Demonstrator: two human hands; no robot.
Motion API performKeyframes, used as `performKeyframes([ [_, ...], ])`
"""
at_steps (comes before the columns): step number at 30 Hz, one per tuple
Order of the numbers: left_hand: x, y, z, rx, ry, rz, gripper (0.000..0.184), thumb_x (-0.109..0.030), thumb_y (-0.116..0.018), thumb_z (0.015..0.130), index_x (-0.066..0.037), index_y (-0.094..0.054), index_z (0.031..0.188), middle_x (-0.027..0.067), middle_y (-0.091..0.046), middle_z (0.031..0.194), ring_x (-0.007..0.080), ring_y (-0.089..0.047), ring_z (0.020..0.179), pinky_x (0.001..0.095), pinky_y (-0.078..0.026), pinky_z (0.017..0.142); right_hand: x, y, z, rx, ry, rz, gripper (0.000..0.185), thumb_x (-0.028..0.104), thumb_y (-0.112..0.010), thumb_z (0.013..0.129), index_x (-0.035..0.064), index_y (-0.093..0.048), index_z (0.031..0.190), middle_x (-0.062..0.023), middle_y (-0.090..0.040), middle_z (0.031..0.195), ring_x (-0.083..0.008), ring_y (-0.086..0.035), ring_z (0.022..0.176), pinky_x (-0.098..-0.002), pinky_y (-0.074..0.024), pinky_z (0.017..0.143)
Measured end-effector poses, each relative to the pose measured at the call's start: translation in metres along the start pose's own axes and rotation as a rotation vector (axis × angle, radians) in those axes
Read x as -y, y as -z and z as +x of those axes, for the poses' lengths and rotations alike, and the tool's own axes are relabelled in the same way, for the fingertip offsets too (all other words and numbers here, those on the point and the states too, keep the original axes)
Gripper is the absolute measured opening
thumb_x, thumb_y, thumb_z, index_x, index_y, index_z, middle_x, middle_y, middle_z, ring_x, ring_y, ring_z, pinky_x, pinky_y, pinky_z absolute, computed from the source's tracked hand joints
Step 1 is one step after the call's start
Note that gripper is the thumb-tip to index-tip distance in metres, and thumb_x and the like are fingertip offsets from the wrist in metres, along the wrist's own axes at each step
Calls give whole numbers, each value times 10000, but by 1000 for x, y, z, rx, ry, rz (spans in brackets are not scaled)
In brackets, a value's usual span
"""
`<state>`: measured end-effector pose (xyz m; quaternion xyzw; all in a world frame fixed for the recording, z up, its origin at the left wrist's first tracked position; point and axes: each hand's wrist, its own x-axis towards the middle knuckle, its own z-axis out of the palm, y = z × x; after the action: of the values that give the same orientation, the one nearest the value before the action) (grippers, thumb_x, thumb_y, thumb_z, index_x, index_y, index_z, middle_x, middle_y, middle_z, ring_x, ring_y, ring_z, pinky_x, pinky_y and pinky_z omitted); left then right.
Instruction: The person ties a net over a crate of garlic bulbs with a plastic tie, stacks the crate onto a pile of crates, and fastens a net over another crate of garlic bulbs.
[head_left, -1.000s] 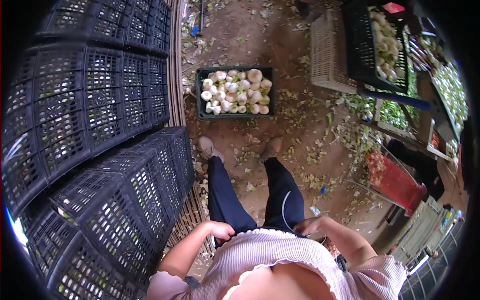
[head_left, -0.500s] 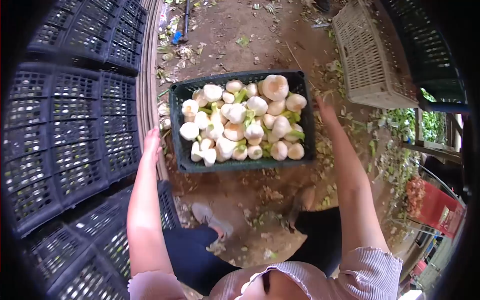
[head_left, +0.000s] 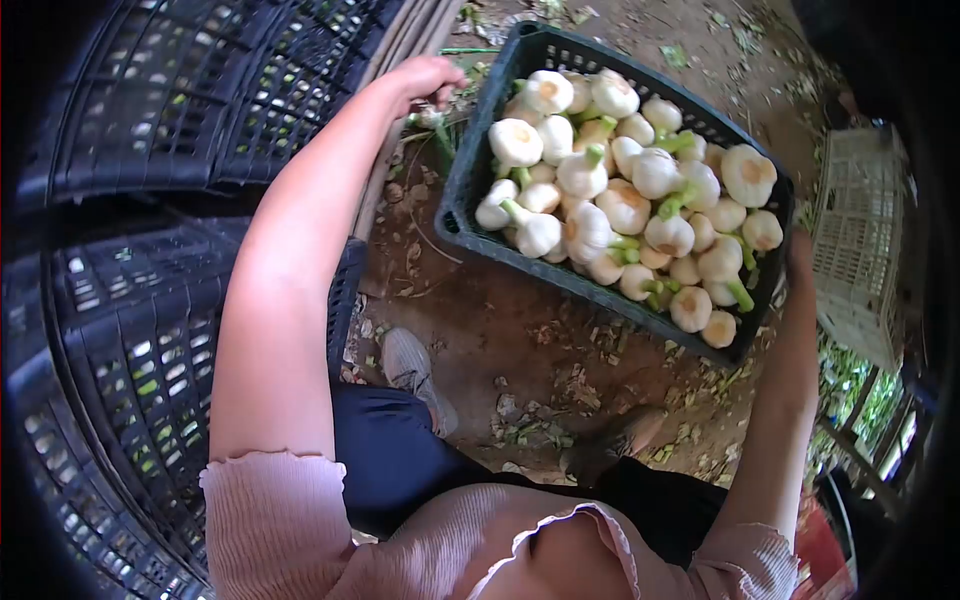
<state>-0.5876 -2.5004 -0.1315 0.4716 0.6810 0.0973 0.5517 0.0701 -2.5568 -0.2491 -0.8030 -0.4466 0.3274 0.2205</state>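
The floor [head_left: 470,330] is bare brown earth, strewn with dry skins, leaf scraps and stalks, thickest below the crate [head_left: 600,292] and along its right side. The crate, dark green and slatted, lies at a slant across the upper middle of the view, its far left corner pointing up. Whether its base rests on the earth cannot be told. Garlic [head_left: 625,207] fills it, white bulbs with short green stems, some turned root end up.

On the left, black crates [head_left: 150,345] with open mesh walls stand close together, pale and green bits showing through the gaps. Long poles [head_left: 385,140] run between them and the strewn ground. On the right stands a white crate [head_left: 858,235], just beyond the right hand, with green leaves [head_left: 850,385] and a frame [head_left: 865,462] nearer the wearer. A red container [head_left: 825,540] shows at the lower right edge.

The left hand [head_left: 428,82] is beside the crate's left wall, a little apart from it, its grip curled inward; whether it holds anything cannot be told. The right hand [head_left: 798,262] is at the crate's right wall, its grip mostly hidden, so whether it is clamped there cannot be told.
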Motion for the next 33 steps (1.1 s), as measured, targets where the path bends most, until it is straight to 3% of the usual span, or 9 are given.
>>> performKeyframes([
  [3, -11, -13, 5, -168, -339, 17, 185, -232, -459, 827, -87, -572, 813, -9, -505, 523, 106, -475, 443, 254, -358, 444, 39, 30, -8, -285, 501, -749, 335, 293, -365, 879, 15, -545, 827, -65, -545, 691, -143, -462, 595, -323, -380, 554],
  [6, -22, -25, -33, -497, -488, 183, 220, -204, -470, 821, -33, -589, 752, 24, -527, 521, 102, -473, 427, 244, -387, 449, 128, 25, -105, -388, 500, -443, 306, 273, -399, 879, 10, -540, 812, -38, -481, 612, -118, -386, 546, -282, -333, 506],
  [10, -2, -27, -48, -509, -639, -126, 195, -214, -493, 805, -56, -604, 772, 17, -521, 550, 79, -469, 461, 247, -367, 420, 142, 49, -188, -275, 434, -168, 249, 250, -463, 861, 36, -521, 749, 23, -394, 587, -78, -326, 535, -250, -291, 483],
  [20, 108, -75, -105, 77, 222, -568, 319, -381, -428, 843, -144, -474, 1052, -20, -533, 919, 88, -497, 797, 248, -414, 697, 5, -21, -202, 118, -122, 454, 311, 316, -394, 882, 67, -462, 1054, 22, -525, 867, -48, -470, 697, -182, -367, 579],
  [22, 137, -88, -110, 70, 128, -671, 244, -270, -418, 858, -133, -477, 1052, -6, -533, 959, 112, -513, 808, 272, -428, 694, 3, -18, -225, 268, -255, 533, 365, 328, -371, 880, 80, -454, 1135, -3, -575, 959, -51, -545, 738, -180, -411, 581],
  [27, 147, -97, -136, -8, -4, -869, 114, -153, -427, 856, -69, -478, 914, 23, -498, 784, 122, -513, 710, 301, -456, 690, -32, -6, -271, 386, -210, 198, 262, 277, -434, 848, 115, -482, 1047, 66, -441, 630, -35, -375, 502, -189, -296, 429],
  [28, 142, -97, -145, -5, 5, -803, 94, -139, -425, 858, -59, -471, 874, 20, -474, 721, 121, -502, 680, 311, -462, 694, -22, -11, -285, 328, -269, 288, 191, 239, -447, 856, 120, -494, 997, 91, -342, 563, -25, -275, 459, -186, -207, 398],
  [32, 100, -70, -193, -55, -111, -849, 125, -111, -407, 853, -75, -411, 733, 4, -398, 627, 112, -424, 555, 336, -453, 660, 49, 20, -328, 208, -193, 278, 96, 180, -469, 859, 89, -499, 870, 78, -351, 554, -26, -307, 472, -188, -225, 406],
  [33, 95, -43, -200, 95, -338, -913, 157, -151, -427, 845, -88, -391, 706, 5, -388, 606, 113, -413, 533, 325, -445, 650, 82, 38, -335, 144, -163, 244, 98, 170, -471, 857, 82, -496, 821, 72, -358, 553, -30, -319, 479, -189, -238, 415],
])
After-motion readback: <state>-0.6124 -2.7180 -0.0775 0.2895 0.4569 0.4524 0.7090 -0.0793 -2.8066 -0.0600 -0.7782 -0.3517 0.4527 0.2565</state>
